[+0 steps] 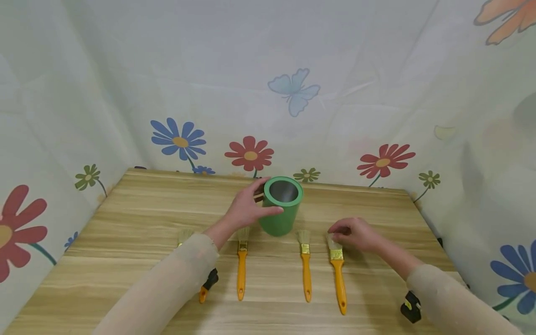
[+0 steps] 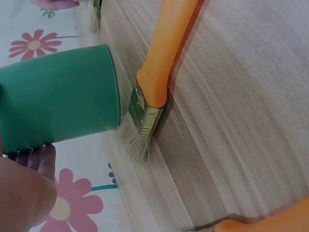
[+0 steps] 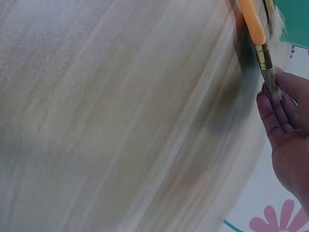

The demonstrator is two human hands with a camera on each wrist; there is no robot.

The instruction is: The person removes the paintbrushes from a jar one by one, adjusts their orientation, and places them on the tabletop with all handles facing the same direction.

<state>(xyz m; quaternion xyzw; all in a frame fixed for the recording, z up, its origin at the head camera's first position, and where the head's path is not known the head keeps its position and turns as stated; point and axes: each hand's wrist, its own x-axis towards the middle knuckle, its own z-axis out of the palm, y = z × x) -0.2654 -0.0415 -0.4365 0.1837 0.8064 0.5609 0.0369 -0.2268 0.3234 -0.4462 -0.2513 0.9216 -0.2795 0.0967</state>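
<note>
My left hand (image 1: 246, 205) grips the side of a green cylindrical holder (image 1: 278, 221), thumb across its front and fingers behind. The holder stands upright on the wooden table, its round dark opening facing up. At the right, my right hand (image 1: 358, 233) pinches the pale bristles of the rightmost paintbrush (image 1: 339, 281), which lies with its orange handle toward me. In the right wrist view, thumb and fingers (image 3: 277, 113) close around those bristle tips. Just left of it lies another paintbrush (image 1: 306, 274), bristles near the holder's base.
One more paintbrush (image 1: 241, 272) lies left of the holder, and a further paintbrush (image 1: 203, 294) is mostly hidden beneath my left forearm. The wooden table (image 1: 167, 195) ends at a flower-printed cloth backdrop (image 1: 343, 116) behind and at both sides.
</note>
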